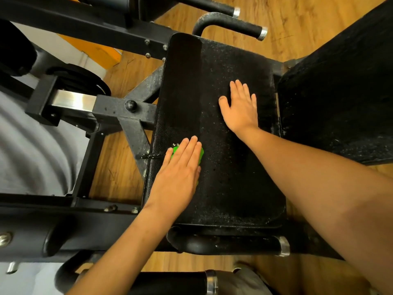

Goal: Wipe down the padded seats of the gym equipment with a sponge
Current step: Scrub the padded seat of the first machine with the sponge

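A black padded seat [221,171] fills the middle of the view, dusty with pale specks except for a darker, wet strip along its left side. My left hand [178,173] lies flat with straight fingers on a green sponge [201,153], pressing it against the seat's left part; only the sponge's edges show around my fingers. My right hand [240,105] rests flat and open on the seat's upper right area, holding nothing.
A dusty black backrest pad [340,86] stands to the right of the seat. Black handles [231,24] stick out beyond the seat's far end, and another handle [229,243] runs under its near end. The machine's black steel frame [127,111] lies left, over a wooden floor.
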The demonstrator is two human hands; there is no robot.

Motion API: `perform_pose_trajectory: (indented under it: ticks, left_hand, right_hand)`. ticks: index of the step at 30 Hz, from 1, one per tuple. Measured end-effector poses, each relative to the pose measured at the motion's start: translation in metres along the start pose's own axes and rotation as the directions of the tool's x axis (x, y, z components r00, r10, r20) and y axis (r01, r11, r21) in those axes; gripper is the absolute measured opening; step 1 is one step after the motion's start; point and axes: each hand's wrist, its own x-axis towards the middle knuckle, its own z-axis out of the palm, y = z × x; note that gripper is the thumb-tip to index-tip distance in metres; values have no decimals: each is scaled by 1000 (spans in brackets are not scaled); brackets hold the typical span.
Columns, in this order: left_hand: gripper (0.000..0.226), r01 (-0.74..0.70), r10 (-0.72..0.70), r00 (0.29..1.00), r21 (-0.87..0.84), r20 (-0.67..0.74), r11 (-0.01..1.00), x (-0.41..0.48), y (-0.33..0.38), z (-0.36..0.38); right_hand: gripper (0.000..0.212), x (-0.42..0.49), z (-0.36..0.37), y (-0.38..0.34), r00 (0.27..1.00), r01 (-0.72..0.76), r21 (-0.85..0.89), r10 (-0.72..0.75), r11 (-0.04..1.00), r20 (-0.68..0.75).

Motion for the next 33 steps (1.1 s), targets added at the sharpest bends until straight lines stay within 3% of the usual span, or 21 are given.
perform_pose_trajectory:
  ticks: [13,33]
  left_hand:
    - [57,-43,44,997,-27,61,999,-46,6,-6]
    - [53,104,-103,994,-73,21,992,272,-73,-20]
  right_hand:
    - [66,-2,-3,-1,1000,-4,25,3,1000,20]
    - [66,1,0,0,1000,-7,47,7,999,-13]
